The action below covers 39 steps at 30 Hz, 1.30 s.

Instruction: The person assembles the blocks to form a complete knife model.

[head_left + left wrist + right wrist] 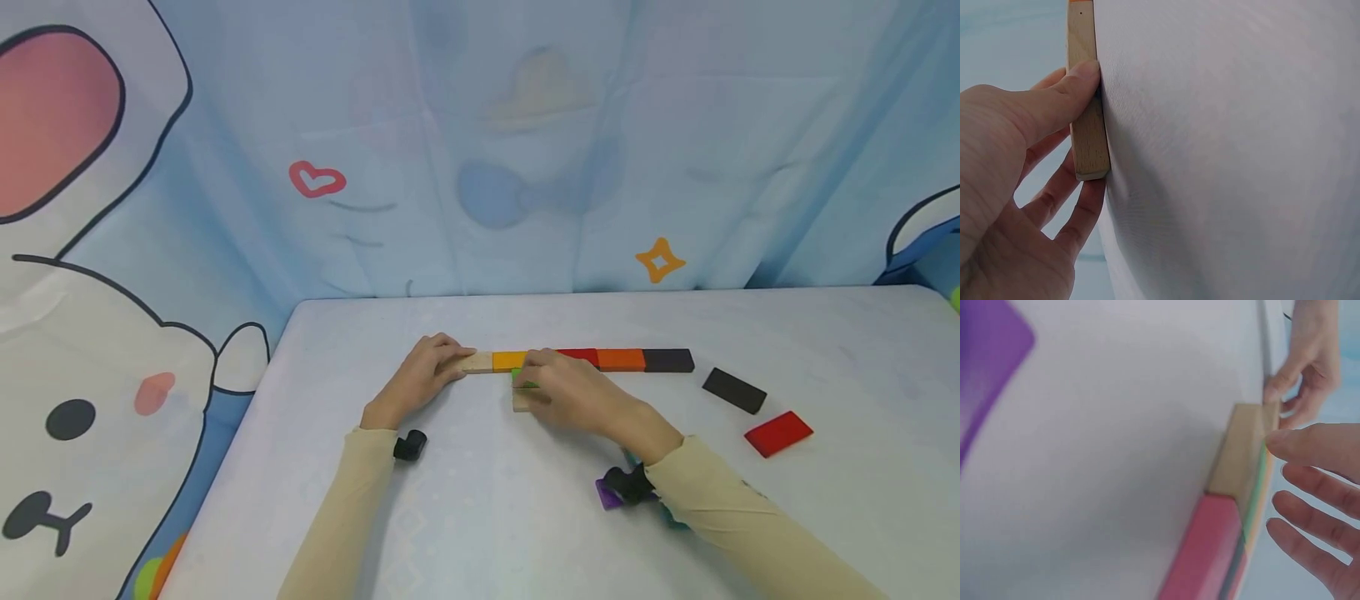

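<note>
My left hand pinches a plain wooden block at the left end of a straight row, thumb on the near side and fingers behind. Along this row follow a yellow block, a red block, an orange block and a black block. My right hand is over the near side of the row. Its thumb tip touches the edge by a green block, while the relaxed fingers are spread apart. In front lie another wooden block and a pinkish-red block, mostly hidden by the hand in the head view.
Right of the row lie a loose black block and a loose red block on the white table. Under my right wrist, a purple block and teal pieces show in part. A printed blue curtain hangs behind the table.
</note>
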Tool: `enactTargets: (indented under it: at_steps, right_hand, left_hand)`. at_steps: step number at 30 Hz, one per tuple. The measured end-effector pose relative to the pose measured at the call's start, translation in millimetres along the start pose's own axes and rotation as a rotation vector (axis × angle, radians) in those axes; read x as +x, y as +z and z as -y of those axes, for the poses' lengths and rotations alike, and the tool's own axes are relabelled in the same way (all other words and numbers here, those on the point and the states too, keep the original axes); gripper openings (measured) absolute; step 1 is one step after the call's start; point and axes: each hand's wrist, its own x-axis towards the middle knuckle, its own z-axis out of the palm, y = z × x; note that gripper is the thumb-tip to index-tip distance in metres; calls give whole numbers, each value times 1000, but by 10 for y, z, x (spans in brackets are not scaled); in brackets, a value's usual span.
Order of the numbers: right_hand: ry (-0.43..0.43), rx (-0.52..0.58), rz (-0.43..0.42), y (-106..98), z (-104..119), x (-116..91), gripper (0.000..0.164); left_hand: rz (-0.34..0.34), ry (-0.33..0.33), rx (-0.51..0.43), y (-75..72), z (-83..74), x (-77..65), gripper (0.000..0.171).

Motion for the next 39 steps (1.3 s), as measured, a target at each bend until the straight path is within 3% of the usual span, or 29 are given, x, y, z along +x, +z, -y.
enactTargets:
  at_steps: [9, 16, 29, 39]
  right_hand:
    - [20, -2, -7, -153, -132, -161, 29]
    - [50, -34, 22, -126, -184, -255, 36]
    - [92, -14, 35, -83, -245, -341, 34]
    - [134, 98, 109, -225, -149, -735, 30]
  left_hand:
    - [-5, 14, 2, 6, 12, -1, 37]
    - [-4, 6, -1, 5, 10, 1, 37]
    - [-9, 6, -9, 5, 7, -16, 38]
    - [-7, 10, -19, 7, 9, -12, 38]
